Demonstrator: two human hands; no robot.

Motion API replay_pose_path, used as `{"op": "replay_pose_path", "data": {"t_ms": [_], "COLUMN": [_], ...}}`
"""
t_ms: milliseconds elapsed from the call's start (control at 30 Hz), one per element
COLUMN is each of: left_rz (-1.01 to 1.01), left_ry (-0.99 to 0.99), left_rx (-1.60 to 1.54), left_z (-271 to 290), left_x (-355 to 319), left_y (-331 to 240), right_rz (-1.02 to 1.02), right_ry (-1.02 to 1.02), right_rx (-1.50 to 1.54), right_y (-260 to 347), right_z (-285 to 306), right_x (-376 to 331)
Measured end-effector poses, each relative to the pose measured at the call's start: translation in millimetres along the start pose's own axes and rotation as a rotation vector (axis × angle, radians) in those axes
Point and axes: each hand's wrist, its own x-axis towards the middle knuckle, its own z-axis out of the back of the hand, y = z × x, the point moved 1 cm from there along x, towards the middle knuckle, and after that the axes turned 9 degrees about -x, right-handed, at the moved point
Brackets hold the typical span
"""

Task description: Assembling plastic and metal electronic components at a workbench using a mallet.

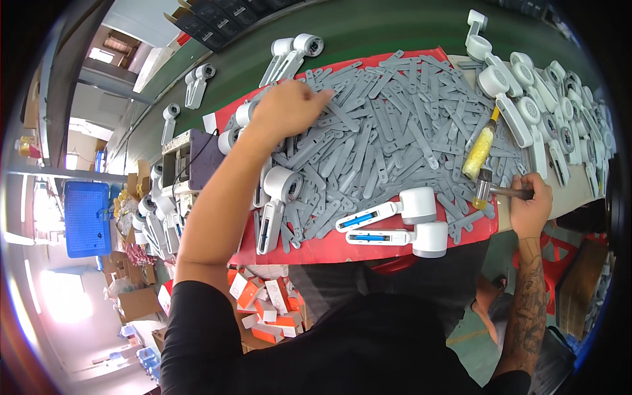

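Note:
My left hand (pixel 289 110) reaches over the far left of a heap of flat grey plastic strips (pixel 388 125). Its fingers are curled inward, and what they hold, if anything, is hidden. White handheld fans (pixel 227 139) lie just left of this wrist. At the right edge of the heap, my right hand (pixel 532 205) is closed round the dark handle of a small hammer (pixel 484 187), whose head has a clear yellow face. Beside the hammer head lies a screwdriver (pixel 479 151) with a yellow handle. Two white fans (pixel 421 205) with blue batteries in their open handles rest at the near edge.
The strips lie on a red sheet (pixel 316 247). Many white fans (pixel 526 108) are piled on the right, and a few more (pixel 293 52) stand on the green surface behind. A grey machine (pixel 191 161) is at the left; orange-and-white boxes (pixel 270 306) sit below the table.

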Motion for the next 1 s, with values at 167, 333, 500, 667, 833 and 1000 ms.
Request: {"op": "replay_pose_path", "data": {"t_ms": [167, 333, 500, 667, 833, 1000], "left_rz": [-0.124, -0.070, -0.458, -0.875, -0.846, -0.814], "left_ry": [0.023, 0.065, -0.106, -0.051, -0.179, -0.239], "left_rx": [0.032, -0.205, -0.708, -0.492, -0.473, -0.464], "left_z": [-35, -31, -18, -66, -118, -129], "left_x": [26, 37, -38, -154, -187, -187], "left_y": [-9, 13, -19, -24, -11, -15], "right_rz": [0.033, 0.066, -0.094, -0.158, -0.104, -0.065], "right_ry": [-0.008, -0.025, 0.138, 0.297, 0.425, 0.532], "right_rx": [0.005, 0.005, 0.139, 0.323, 0.571, 0.450], "right_y": [-8, 3, 18, 55, 88, 86], "right_z": [3, -6, 37, 87, 112, 120], "right_x": [5, 14, 27, 15, -32, -70]}}
